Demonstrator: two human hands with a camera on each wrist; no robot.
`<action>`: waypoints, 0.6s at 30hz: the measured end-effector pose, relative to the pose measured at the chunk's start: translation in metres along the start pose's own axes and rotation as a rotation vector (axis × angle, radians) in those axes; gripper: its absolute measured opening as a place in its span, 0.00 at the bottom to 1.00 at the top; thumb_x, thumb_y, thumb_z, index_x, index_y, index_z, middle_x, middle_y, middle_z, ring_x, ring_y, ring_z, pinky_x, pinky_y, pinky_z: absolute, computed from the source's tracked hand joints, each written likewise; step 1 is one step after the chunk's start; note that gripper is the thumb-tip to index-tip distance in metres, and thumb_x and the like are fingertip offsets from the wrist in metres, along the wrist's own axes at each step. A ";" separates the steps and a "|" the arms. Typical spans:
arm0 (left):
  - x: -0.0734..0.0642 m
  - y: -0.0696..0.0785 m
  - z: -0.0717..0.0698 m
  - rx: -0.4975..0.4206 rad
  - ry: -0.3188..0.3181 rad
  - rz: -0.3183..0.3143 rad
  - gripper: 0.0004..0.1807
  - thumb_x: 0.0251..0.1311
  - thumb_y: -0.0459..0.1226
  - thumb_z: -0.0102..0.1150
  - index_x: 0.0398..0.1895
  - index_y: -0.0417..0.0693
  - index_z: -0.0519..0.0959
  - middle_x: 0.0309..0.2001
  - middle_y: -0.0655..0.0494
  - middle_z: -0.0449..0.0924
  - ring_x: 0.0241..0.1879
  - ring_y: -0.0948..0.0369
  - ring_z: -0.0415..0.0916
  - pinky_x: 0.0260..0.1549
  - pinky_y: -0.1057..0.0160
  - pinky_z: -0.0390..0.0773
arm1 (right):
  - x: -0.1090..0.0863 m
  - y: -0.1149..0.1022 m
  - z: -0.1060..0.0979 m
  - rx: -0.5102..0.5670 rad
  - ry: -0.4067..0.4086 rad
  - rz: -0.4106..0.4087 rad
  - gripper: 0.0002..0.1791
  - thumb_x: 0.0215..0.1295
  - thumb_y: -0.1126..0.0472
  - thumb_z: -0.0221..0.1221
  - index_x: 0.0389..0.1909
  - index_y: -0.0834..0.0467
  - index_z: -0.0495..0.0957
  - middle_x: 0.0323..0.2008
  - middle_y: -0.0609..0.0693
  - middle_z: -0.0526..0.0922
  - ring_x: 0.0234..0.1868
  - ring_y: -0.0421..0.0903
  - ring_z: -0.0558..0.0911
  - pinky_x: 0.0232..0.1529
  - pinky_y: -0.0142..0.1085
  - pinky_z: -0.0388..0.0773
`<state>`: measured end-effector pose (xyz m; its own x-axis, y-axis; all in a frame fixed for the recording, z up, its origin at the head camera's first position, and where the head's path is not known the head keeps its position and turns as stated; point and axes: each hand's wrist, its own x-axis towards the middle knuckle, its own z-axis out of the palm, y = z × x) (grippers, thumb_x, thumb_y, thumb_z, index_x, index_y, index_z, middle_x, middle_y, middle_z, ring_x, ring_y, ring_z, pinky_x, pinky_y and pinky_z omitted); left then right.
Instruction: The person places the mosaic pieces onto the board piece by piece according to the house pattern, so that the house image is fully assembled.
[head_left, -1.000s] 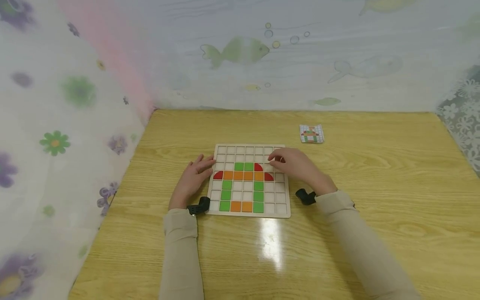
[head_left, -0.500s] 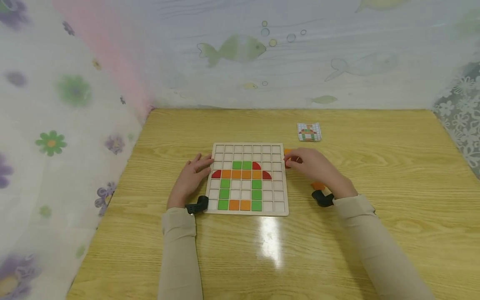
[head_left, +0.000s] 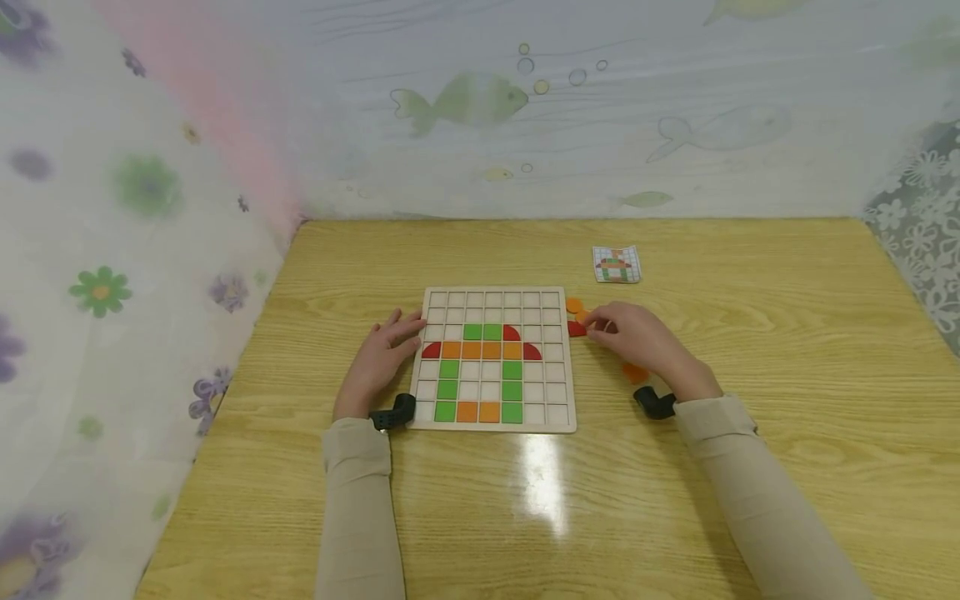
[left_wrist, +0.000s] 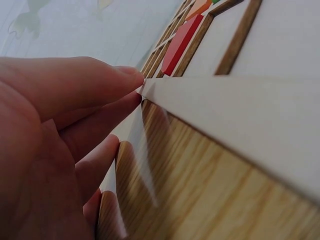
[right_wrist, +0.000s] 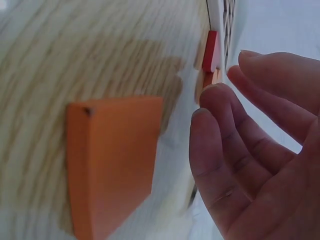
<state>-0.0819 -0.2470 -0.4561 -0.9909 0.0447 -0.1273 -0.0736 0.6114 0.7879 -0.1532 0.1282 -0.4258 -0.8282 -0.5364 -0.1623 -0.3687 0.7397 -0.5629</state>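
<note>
A wooden grid board lies flat on the table, with green squares, orange squares and red quarter-round tiles set in its cells. My left hand rests at the board's left edge, fingertips against the rim in the left wrist view. Beyond the right edge, my right hand hovers low, fingers loosely bent. Its fingertips are right by a loose red tile and orange tiles. In the right wrist view, thumb and fingers stand apart with nothing between them. Another orange tile lies under the right wrist.
A small picture card printed with a coloured grid pattern lies behind the board to the right. The wood-grain table meets a wall with painted fish at the back. A flowered wall borders the left side.
My right hand has moved right, from over the board's upper right cells to the loose tiles beside it, uncovering the red and orange ones. My left hand has stayed at the left edge.
</note>
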 end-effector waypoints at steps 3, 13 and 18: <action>0.000 -0.002 0.001 0.001 0.003 0.005 0.20 0.63 0.42 0.48 0.59 0.53 0.70 0.63 0.64 0.60 0.67 0.63 0.40 0.64 0.61 0.33 | 0.002 -0.001 0.002 0.003 -0.004 -0.008 0.14 0.62 0.59 0.55 0.48 0.59 0.76 0.35 0.50 0.77 0.35 0.47 0.74 0.38 0.41 0.72; 0.000 0.001 0.000 0.017 -0.001 0.001 0.20 0.63 0.42 0.48 0.59 0.55 0.70 0.63 0.66 0.60 0.67 0.64 0.40 0.64 0.60 0.33 | 0.010 -0.006 0.008 -0.090 -0.038 0.001 0.20 0.61 0.58 0.55 0.54 0.58 0.73 0.34 0.51 0.75 0.34 0.47 0.71 0.36 0.39 0.70; 0.000 0.001 -0.001 0.026 -0.001 0.000 0.19 0.63 0.43 0.48 0.58 0.56 0.70 0.62 0.68 0.60 0.67 0.65 0.40 0.64 0.61 0.33 | 0.014 -0.008 0.011 -0.135 -0.016 -0.004 0.19 0.60 0.59 0.57 0.53 0.57 0.74 0.30 0.50 0.74 0.31 0.46 0.69 0.33 0.37 0.69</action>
<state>-0.0819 -0.2472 -0.4549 -0.9908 0.0454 -0.1277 -0.0706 0.6315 0.7722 -0.1567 0.1101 -0.4325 -0.8202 -0.5449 -0.1740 -0.4260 0.7849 -0.4500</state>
